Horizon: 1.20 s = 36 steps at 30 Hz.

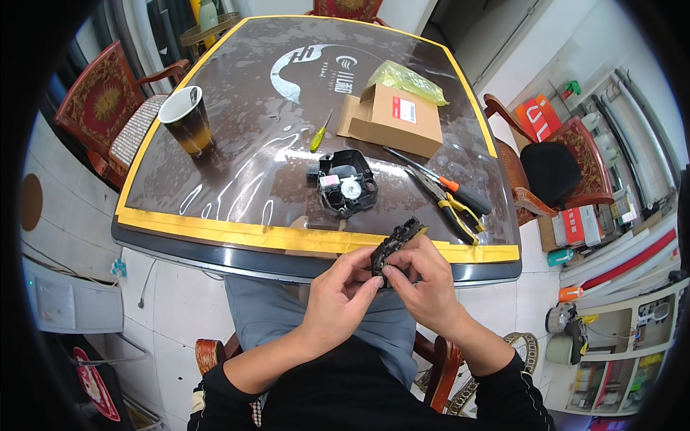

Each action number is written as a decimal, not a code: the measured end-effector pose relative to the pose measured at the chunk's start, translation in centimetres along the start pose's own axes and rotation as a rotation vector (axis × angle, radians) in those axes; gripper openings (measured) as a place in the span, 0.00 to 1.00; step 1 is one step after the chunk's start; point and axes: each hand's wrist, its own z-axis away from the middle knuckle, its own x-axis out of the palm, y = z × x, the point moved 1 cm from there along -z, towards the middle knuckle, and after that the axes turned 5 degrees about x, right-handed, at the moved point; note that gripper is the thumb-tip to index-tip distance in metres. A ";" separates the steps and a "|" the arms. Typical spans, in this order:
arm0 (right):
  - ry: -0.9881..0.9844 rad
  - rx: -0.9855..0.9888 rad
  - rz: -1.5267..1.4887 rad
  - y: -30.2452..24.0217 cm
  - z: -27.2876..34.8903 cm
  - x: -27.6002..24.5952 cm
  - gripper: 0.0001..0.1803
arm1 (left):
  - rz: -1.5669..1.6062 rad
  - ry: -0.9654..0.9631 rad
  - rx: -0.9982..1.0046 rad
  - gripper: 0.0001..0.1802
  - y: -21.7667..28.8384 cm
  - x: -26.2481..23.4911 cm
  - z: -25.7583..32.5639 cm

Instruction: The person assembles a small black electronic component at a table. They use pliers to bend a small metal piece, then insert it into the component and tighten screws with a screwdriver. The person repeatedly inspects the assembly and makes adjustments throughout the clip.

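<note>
Between both hands, just over the table's near edge, is a narrow black plastic part (392,248) with an uneven, moulded outline. My left hand (341,291) pinches its lower end from the left, thumb and fingers closed. On the other side my right hand (422,279) grips it too, with the thumb pressed on its face. Beyond the hands lies an open black plastic housing (346,184) with a white round gear and a small motor-like block inside. To its right rest pliers (449,205) with yellow-and-black handles and a screwdriver (453,185) with an orange-and-black handle.
A small yellow-handled screwdriver (318,136) lies behind the housing. Farther back are an open cardboard box (402,129) and a yellowish plastic bag (410,80). A paper cup (188,123) stands at the left. Yellow tape (237,231) borders the table; chairs (108,100) surround it.
</note>
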 end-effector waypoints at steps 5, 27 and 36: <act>0.010 0.033 -0.005 -0.3 0.3 0.6 0.08 | 0.028 0.002 -0.019 0.23 0.0 -0.5 0.3; -0.120 0.218 -0.210 0.2 -0.1 0.8 0.02 | 0.057 0.064 -0.026 0.26 -0.7 -0.4 -0.2; -0.133 0.197 -0.154 0.6 -0.6 1.0 0.04 | -0.042 0.045 -0.033 0.26 -1.0 -0.7 -0.6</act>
